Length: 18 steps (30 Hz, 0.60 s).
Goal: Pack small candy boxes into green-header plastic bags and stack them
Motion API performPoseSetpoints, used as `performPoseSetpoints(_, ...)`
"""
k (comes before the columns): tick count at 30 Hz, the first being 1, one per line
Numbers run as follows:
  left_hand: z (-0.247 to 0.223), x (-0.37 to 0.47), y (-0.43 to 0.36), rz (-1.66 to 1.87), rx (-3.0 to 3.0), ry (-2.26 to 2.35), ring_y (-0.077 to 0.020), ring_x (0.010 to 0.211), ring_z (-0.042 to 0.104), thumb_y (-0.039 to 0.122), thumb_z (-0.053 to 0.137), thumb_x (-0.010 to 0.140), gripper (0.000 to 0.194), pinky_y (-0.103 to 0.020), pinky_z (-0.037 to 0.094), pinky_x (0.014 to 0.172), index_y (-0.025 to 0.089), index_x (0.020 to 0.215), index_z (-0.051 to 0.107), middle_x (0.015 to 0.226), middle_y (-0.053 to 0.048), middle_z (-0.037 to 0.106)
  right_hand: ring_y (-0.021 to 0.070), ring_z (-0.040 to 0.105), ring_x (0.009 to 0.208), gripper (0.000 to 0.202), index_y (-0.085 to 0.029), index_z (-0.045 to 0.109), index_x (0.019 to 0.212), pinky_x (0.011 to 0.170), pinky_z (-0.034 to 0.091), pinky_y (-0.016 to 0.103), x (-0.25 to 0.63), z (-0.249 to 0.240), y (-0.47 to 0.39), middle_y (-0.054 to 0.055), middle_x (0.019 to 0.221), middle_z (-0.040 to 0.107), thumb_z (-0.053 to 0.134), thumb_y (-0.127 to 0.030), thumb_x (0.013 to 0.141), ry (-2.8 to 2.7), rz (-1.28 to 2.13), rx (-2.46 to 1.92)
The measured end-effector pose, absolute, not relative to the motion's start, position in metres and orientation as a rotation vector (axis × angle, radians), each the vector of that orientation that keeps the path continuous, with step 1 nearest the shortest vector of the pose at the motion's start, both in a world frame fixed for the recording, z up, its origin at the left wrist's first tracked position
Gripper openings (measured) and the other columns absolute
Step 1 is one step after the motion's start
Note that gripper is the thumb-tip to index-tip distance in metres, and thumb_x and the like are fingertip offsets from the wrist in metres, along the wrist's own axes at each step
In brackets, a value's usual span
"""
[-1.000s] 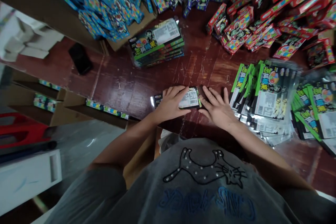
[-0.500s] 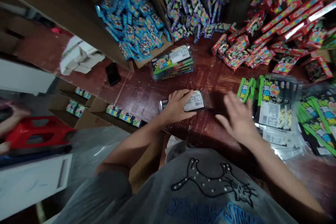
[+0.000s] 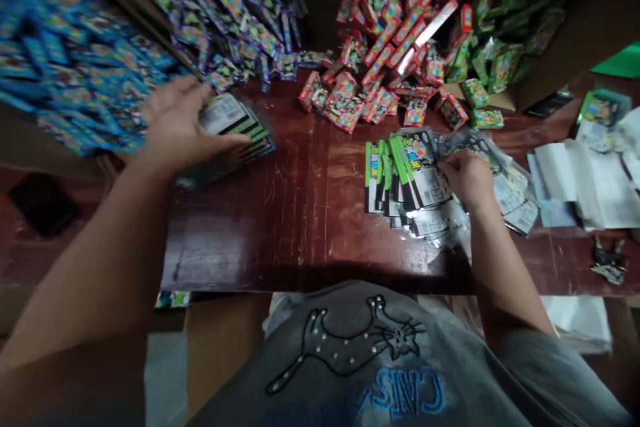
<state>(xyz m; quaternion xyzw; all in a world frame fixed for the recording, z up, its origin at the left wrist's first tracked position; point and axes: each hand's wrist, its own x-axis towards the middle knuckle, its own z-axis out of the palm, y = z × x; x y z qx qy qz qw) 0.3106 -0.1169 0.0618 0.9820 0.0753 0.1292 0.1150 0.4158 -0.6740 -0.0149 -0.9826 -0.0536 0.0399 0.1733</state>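
My left hand (image 3: pixel 175 123) lies over the left end of a stack of flat printed packets (image 3: pixel 227 113), black and green with a white label. Its thumb is stretched out to the right across them, apart from the fingers, which are blurred. On the right, my right hand (image 3: pixel 467 177) is closed in a pinch at the edge of a clear plastic bag with a black and green printed front (image 3: pixel 423 160). This bag is at the top of a fanned pile of similar bags (image 3: pixel 377 177). The fingertips are partly hidden.
Heaps of small blue packets (image 3: pixel 75 67), purple packets (image 3: pixel 240 20), red boxes (image 3: pixel 380 53) and green boxes (image 3: pixel 485 90) line the back. More bags (image 3: pixel 515 193) and white paper sheets (image 3: pixel 590 180) lie rightward. A dark flat object (image 3: pixel 44 203) is at far left.
My left hand has moved from a packet near the table's front to the stack at back left. My right hand has reached the bag pile and closed. The view has turned right.
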Motion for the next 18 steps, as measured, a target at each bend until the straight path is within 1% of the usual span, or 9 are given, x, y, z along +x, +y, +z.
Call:
performPoseSetpoints(2, 0.065, 0.297, -0.159, 0.486, 2.798, 0.055, -0.0408, 0.158, 0.040, 0.090, 0.071, 0.081, 0.105, -0.066, 0.027, 0.132, 0.024, 0.160, 0.051, 0.169, -0.006, 0.049, 0.0281, 0.070, 0.089, 0.039, -0.016, 0.073, 0.107, 0.082, 0.053, 0.041, 0.416, -0.019, -0.677, 0.015, 0.103, 0.078, 0.069, -0.052, 0.093, -0.068, 0.151, -2.745)
performPoseSetpoints(4, 0.066, 0.284, -0.212, 0.504, 2.653, -0.113, -0.0334, 0.147, 0.057, 0.077, 0.071, 0.092, 0.082, -0.058, 0.039, 0.125, 0.019, 0.149, 0.062, 0.152, -0.010, 0.065, 0.0293, 0.070, 0.090, 0.053, -0.015, 0.071, 0.114, 0.082, 0.053, 0.042, 0.415, -0.018, -0.682, 0.016, 0.106, 0.077, 0.079, -0.058, 0.084, -0.015, 0.230, -2.716)
performPoseSetpoints(6, 0.063, 0.273, -0.262, 0.505, 2.536, -0.169, -0.0291, 0.137, 0.064, 0.063, 0.070, 0.099, 0.060, -0.055, 0.045, 0.122, 0.018, 0.139, 0.068, 0.142, -0.008, 0.071, 0.0296, 0.070, 0.086, 0.050, -0.017, 0.071, 0.105, 0.082, 0.053, 0.043, 0.414, -0.012, -0.688, 0.013, 0.097, 0.076, 0.084, -0.057, 0.078, 0.018, 0.260, -2.679)
performPoseSetpoints(8, 0.056, 0.264, -0.304, 0.455, 2.467, -0.168, -0.0277, 0.135, 0.065, 0.051, 0.069, 0.103, 0.044, -0.053, 0.047, 0.122, 0.020, 0.134, 0.070, 0.139, -0.007, 0.073, 0.0279, 0.068, 0.082, 0.034, -0.021, 0.067, 0.091, 0.081, 0.052, 0.043, 0.406, -0.001, -0.690, 0.010, 0.086, 0.074, 0.081, -0.050, 0.081, 0.054, 0.181, -2.647)
performPoseSetpoints(11, 0.044, 0.254, -0.347, 0.366, 2.233, -0.067, -0.0270, 0.135, 0.066, 0.045, 0.070, 0.102, 0.044, -0.050, 0.049, 0.120, 0.022, 0.138, 0.066, 0.142, -0.010, 0.072, 0.0216, 0.065, 0.077, 0.030, -0.025, 0.059, 0.095, 0.075, 0.051, 0.038, 0.374, 0.019, -0.674, 0.007, 0.087, 0.070, 0.072, -0.052, 0.092, -0.018, -0.021, -2.419)
performPoseSetpoints(13, 0.035, 0.250, -0.368, 0.248, 1.958, -0.024, -0.0265, 0.131, 0.069, 0.047, 0.073, 0.100, 0.057, -0.046, 0.055, 0.113, 0.022, 0.148, 0.056, 0.146, -0.012, 0.070, 0.0177, 0.061, 0.072, 0.033, -0.027, 0.056, 0.100, 0.068, 0.051, 0.034, 0.343, 0.028, -0.648, 0.003, 0.087, 0.066, 0.066, -0.058, 0.098, -0.164, -0.004, -2.153)
performPoseSetpoints(15, 0.026, 0.248, -0.381, 0.142, 1.725, 0.028, -0.0258, 0.126, 0.072, 0.046, 0.071, 0.101, 0.057, -0.042, 0.059, 0.107, 0.020, 0.148, 0.053, 0.145, -0.013, 0.070, 0.0177, 0.060, 0.071, 0.034, -0.027, 0.057, 0.105, 0.064, 0.053, 0.032, 0.315, 0.031, -0.616, 0.002, 0.088, 0.064, 0.065, -0.060, 0.101, -0.336, 0.083, -1.997)
performPoseSetpoints(17, 0.020, 0.246, -0.384, 0.093, 1.661, 0.098, -0.0254, 0.122, 0.073, 0.037, 0.067, 0.102, 0.043, -0.042, 0.058, 0.106, 0.017, 0.140, 0.059, 0.137, -0.013, 0.074, 0.0239, 0.067, 0.090, 0.041, -0.025, 0.058, 0.123, 0.073, 0.060, 0.039, 0.298, 0.030, -0.587, 0.009, 0.106, 0.068, 0.064, -0.060, 0.101, -0.524, 0.048, -2.073)
performPoseSetpoints(18, 0.018, 0.244, -0.382, 0.072, 1.687, 0.121, -0.0252, 0.120, 0.073, 0.033, 0.065, 0.102, 0.037, -0.042, 0.058, 0.106, 0.017, 0.135, 0.062, 0.132, -0.012, 0.076, 0.0293, 0.068, 0.107, 0.049, -0.023, 0.055, 0.134, 0.084, 0.063, 0.047, 0.295, 0.029, -0.575, 0.014, 0.121, 0.067, 0.065, -0.058, 0.101, -0.625, -0.032, -2.147)
